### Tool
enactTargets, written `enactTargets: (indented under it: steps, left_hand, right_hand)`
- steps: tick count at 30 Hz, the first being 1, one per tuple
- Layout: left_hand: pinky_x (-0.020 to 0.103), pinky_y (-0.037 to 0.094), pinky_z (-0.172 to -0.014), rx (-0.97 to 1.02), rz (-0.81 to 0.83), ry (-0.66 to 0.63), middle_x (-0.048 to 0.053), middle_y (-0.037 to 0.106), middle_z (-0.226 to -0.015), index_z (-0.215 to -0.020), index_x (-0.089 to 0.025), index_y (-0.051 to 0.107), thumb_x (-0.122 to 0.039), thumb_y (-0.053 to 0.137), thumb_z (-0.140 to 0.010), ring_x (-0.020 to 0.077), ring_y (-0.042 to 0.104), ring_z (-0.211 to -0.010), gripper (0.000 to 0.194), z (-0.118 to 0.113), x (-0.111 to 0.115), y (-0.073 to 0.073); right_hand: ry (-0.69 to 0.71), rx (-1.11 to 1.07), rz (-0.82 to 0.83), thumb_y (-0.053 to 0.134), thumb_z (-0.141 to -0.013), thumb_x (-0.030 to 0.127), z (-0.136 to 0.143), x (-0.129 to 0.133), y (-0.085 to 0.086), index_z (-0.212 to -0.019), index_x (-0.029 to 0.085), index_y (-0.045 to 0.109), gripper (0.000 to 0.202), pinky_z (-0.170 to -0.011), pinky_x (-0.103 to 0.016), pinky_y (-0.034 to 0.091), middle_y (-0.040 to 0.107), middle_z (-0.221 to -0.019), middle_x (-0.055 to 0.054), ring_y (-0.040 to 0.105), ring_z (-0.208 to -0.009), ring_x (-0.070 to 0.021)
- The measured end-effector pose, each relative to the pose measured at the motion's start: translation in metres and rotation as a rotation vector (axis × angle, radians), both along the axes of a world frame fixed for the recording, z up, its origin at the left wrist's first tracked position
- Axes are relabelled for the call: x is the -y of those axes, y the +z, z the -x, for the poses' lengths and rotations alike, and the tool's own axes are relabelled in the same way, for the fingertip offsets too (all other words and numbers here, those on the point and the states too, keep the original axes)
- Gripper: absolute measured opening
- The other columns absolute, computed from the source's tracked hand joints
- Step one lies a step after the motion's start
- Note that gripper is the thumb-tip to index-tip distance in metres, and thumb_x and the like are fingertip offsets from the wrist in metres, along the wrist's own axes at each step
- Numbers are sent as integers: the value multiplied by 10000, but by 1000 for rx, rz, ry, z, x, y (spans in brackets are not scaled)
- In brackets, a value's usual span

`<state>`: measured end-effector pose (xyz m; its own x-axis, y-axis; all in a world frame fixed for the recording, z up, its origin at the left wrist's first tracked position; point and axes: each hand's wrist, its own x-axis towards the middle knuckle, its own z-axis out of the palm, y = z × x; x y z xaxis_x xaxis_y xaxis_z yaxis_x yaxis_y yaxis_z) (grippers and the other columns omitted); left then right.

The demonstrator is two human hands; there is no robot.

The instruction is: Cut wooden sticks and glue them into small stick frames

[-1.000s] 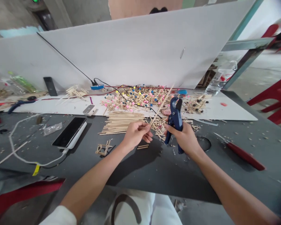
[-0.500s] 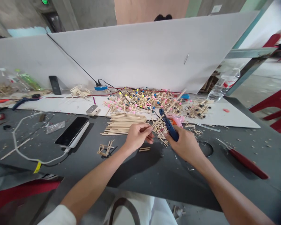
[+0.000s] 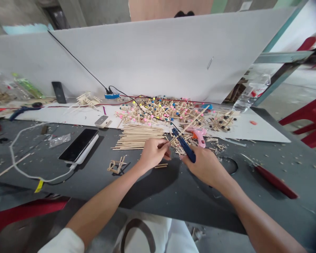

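My left hand (image 3: 155, 151) pinches a thin wooden stick (image 3: 194, 120), which slants up and to the right over the table. The blue-handled pliers (image 3: 184, 144) are gripped in my right hand (image 3: 207, 164), their jaws up against the stick close to my left fingertips. Whether the jaws are closed on it, I cannot tell. Beyond my left hand lies a bundle of long wooden sticks (image 3: 138, 136). Two short sticks (image 3: 161, 166) rest just below that hand, and a small frame of glued sticks (image 3: 116, 165) stands to its left. Cut pieces lie partly hidden behind the pliers.
A pink glue gun (image 3: 199, 135) lies beyond my right hand. Behind it spreads a heap of sticks with coloured balls (image 3: 160, 109). To the right are a red-handled tool (image 3: 275, 181) and a plastic bottle (image 3: 252, 93). A phone on a power bank (image 3: 79, 146) and a white cable (image 3: 14, 154) lie left.
The pliers have shifted left toward my left fingertips, and their jaws now meet the stick nearer to my hand. More of the glue gun shows. My view has moved slightly.
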<state>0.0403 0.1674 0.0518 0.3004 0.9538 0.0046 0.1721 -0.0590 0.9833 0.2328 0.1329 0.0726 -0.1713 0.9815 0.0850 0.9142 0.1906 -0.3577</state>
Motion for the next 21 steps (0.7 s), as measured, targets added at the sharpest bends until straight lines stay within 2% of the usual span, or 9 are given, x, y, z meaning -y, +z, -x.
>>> enactTargets:
  steps: [4,12,21]
  left_hand:
    - [203,506,-486,-72,-27,-14,26,653,-631,-678,-143,589,-365,550,-893,165,689,-538,311,1,0,-1]
    - [161,462,-462,-200,-29,-52,38,665,-635,-645,-139,549,-265,508,-908,159,699,-539,295,5,0,11]
    - [159,425,-451,-304,-120,-112,38,678,-633,-648,-134,593,-290,497,-908,149,697,-544,318,13,-7,6]
  right_hand:
    - [36,18,21,544,-883,387,0,0,-3,-913,206,631,203,-614,-290,328,691,-777,-61,641,-717,-232]
    - [50,73,64,531,-888,420,0,2,-6,-881,200,629,240,-599,-291,300,704,-776,-78,636,-713,-230]
    - [32,52,97,489,-910,455,4,0,-8,-842,208,617,286,-603,-287,303,700,-742,-72,629,-696,-224]
